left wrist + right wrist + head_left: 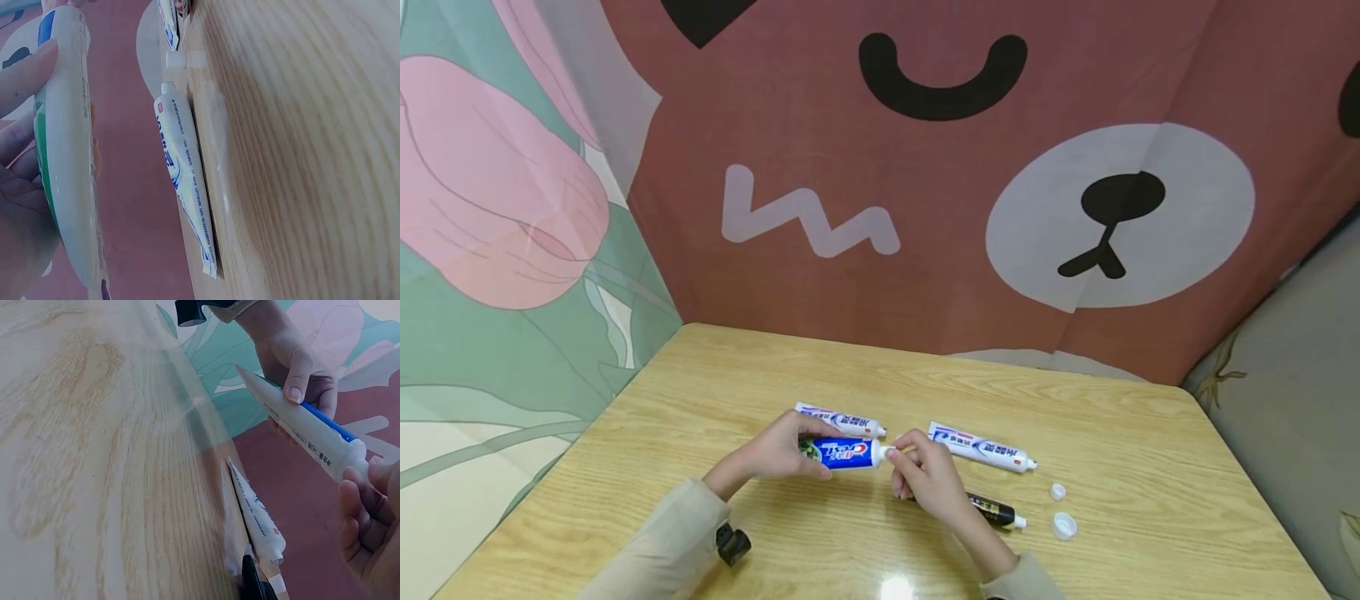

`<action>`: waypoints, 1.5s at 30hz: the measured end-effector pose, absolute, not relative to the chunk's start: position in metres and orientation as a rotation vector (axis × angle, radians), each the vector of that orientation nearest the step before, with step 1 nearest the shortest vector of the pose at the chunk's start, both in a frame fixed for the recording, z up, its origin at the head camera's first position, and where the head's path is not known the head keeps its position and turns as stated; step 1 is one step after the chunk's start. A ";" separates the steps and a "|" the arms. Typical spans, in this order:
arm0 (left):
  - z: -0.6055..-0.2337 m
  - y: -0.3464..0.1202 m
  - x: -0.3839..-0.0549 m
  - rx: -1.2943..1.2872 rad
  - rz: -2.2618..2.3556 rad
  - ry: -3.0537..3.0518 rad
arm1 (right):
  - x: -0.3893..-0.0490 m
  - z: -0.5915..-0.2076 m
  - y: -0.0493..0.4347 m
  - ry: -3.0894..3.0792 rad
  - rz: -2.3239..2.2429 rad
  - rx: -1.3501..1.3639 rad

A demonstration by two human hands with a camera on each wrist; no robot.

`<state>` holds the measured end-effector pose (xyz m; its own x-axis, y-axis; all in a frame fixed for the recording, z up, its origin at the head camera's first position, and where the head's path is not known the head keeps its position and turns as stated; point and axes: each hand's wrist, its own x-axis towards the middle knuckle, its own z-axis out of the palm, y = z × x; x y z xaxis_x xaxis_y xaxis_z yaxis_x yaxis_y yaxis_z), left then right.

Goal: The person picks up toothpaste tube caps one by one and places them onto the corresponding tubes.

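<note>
My left hand [782, 447] grips a blue, white and green Crest toothpaste tube [846, 452] across its body, held above the table. My right hand [931, 475] pinches the tube's white tip between thumb and fingers; the fingertips cover most of that end. Behind the held tube, a white toothpaste tube [181, 162] lies on the table with its nozzle bare. Another white toothpaste tube [981, 447] lies to the right, also uncapped. A black toothpaste tube [996, 510] rests partly hidden under my right hand, its white nozzle pointing right.
Two white caps, a small one [1057, 492] and a larger one [1064, 526], sit on the wooden table [1150, 467] at the right. Another white cap [176, 59] shows in the left wrist view. A cloth with a bear print [925, 292] hangs behind the table.
</note>
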<state>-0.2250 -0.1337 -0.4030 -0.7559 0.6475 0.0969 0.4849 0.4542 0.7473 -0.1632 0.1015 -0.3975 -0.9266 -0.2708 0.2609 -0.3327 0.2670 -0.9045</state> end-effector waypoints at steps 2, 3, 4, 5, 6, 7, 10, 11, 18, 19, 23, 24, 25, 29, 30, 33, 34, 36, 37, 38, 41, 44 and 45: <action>-0.402 -0.133 -0.225 0.990 1.190 2.504 | -0.163 -0.396 0.101 -2.449 1.797 0.550; -0.402 -0.133 -0.225 0.990 1.193 2.502 | -0.163 -0.397 0.101 -2.444 1.809 0.530; -0.401 -0.132 -0.225 0.996 1.199 2.497 | -0.163 -0.397 0.100 -2.439 1.819 0.514; -0.401 -0.132 -0.225 0.998 1.204 2.492 | -0.163 -0.398 0.100 -2.432 1.831 0.502; -0.402 -0.132 -0.225 1.001 1.208 2.485 | -0.163 -0.399 0.100 -2.425 1.839 0.498; -0.402 -0.131 -0.225 1.001 1.209 2.478 | -0.163 -0.400 0.100 -2.419 1.843 0.505; -0.403 -0.131 -0.225 1.005 1.205 2.468 | -0.161 -0.401 0.099 -2.397 1.860 0.543; -0.404 -0.131 -0.225 1.003 1.199 2.468 | -0.161 -0.401 0.099 -2.389 1.861 0.558; -0.407 -0.131 -0.225 1.050 1.205 2.457 | -0.162 -0.401 0.100 -2.373 1.910 0.543; -0.407 -0.131 -0.225 1.056 1.200 2.459 | -0.164 -0.403 0.100 -2.370 1.944 0.525; -0.407 -0.131 -0.226 1.075 1.178 2.464 | -0.171 -0.418 0.103 -2.330 2.092 0.482; -0.406 -0.131 -0.226 1.077 1.182 2.458 | -0.173 -0.422 0.103 -2.325 2.119 0.470; -0.406 -0.131 -0.226 1.077 1.182 2.457 | -0.175 -0.425 0.104 -2.311 2.152 0.463; -0.407 -0.131 -0.227 1.088 1.198 2.446 | -0.178 -0.430 0.105 -2.268 2.229 0.443; -0.407 -0.131 -0.227 1.091 1.198 2.448 | -0.178 -0.430 0.105 -2.262 2.242 0.438; -0.407 -0.132 -0.228 1.100 1.196 2.453 | -0.178 -0.430 0.105 -2.242 2.289 0.430; -0.407 -0.132 -0.228 1.103 1.196 2.454 | -0.178 -0.430 0.105 -2.240 2.303 0.428; -0.407 -0.132 -0.228 1.113 1.197 2.453 | -0.178 -0.429 0.105 -2.224 2.335 0.433; -0.406 -0.132 -0.228 1.117 1.199 2.451 | -0.178 -0.429 0.105 -2.215 2.348 0.440; -0.406 -0.132 -0.228 1.121 1.201 2.448 | -0.178 -0.429 0.106 -2.206 2.361 0.449; -0.405 -0.132 -0.228 1.130 1.205 2.440 | -0.177 -0.428 0.106 -2.175 2.388 0.487; -0.405 -0.132 -0.228 1.141 1.203 2.437 | -0.177 -0.429 0.107 -2.152 2.409 0.504; -0.405 -0.133 -0.228 1.146 1.202 2.435 | -0.178 -0.429 0.107 -2.147 2.414 0.506</action>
<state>-0.2281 -0.1325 -0.4050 -0.6817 0.7150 0.1548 0.5578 0.3712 0.7424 -0.1776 0.1070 -0.4288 -0.9441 -0.2966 0.1436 -0.1081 -0.1330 -0.9852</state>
